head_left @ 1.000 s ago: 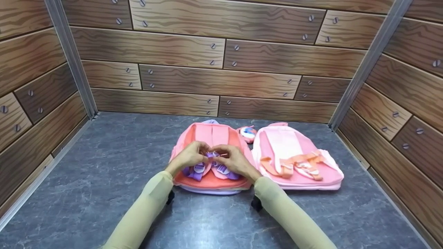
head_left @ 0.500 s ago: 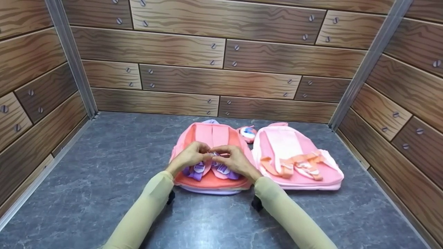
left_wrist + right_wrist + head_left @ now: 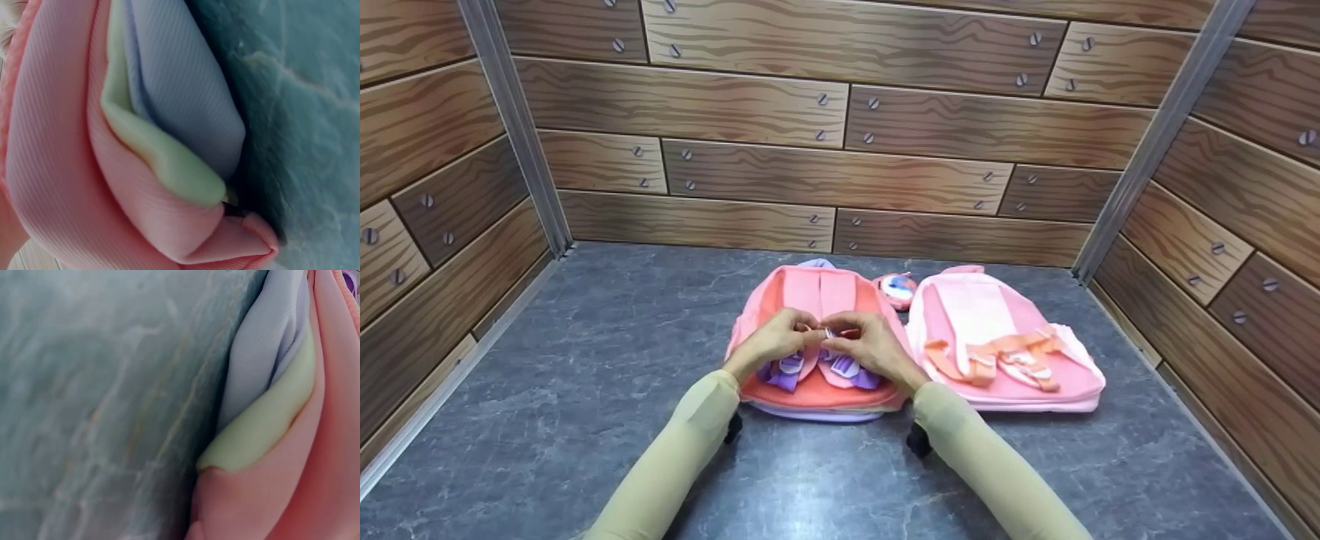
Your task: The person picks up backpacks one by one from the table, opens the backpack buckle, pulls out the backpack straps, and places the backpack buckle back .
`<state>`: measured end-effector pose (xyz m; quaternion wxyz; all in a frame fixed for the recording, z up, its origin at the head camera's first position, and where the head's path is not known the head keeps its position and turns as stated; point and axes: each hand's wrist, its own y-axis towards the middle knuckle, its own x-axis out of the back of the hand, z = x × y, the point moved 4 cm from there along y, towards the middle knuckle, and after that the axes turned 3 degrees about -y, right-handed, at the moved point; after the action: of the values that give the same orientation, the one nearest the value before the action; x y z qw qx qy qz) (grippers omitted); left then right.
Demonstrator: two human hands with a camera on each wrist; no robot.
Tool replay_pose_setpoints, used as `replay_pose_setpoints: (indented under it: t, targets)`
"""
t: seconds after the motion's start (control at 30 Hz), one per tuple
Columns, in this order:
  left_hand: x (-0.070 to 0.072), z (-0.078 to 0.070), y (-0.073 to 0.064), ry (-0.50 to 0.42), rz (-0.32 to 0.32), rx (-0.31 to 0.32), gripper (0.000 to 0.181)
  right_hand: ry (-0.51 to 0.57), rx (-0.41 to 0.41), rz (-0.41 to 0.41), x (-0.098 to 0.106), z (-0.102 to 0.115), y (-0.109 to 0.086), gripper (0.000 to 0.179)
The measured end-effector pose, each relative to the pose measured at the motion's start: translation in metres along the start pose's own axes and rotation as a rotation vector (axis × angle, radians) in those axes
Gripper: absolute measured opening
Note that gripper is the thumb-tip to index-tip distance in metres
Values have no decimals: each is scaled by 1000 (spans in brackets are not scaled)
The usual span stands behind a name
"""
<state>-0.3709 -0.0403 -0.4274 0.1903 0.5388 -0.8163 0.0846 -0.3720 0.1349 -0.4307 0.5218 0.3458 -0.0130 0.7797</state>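
Note:
A coral-pink backpack (image 3: 819, 281) lies on the table with its shoulder straps facing up. Over its middle, my left hand (image 3: 772, 337) and right hand (image 3: 874, 346) meet fingertip to fingertip. Both pinch a short stretch of purple strap (image 3: 828, 332), of which only a small pale bit shows. Loose purple webbing ends (image 3: 784, 379) lie below the hands. In the wrist views the bag's side fills much of the picture: coral cloth (image 3: 50, 129), a pale green band (image 3: 275, 422) and a lilac panel (image 3: 180, 84). The fingertips are hidden there.
To the right, touching or nearly touching the coral bag, lies a light pink backpack (image 3: 975, 300) with orange straps (image 3: 1020, 349). A small round charm (image 3: 897, 289) sits between the two bags. Wood-patterned walls (image 3: 840, 172) enclose the dark marbled table (image 3: 607, 360).
The fingertips have shifted slightly while staying together. Less purple strap shows between them than a second ago. Both backpacks stay in place.

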Motion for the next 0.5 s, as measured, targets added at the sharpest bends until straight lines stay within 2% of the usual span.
replay_pose_setpoints:
  t: [0.5]
  targets:
    - [-5, 0, 1, -1, -78, 70, 13, -59, -4, -14, 1, 0, 2, 25]
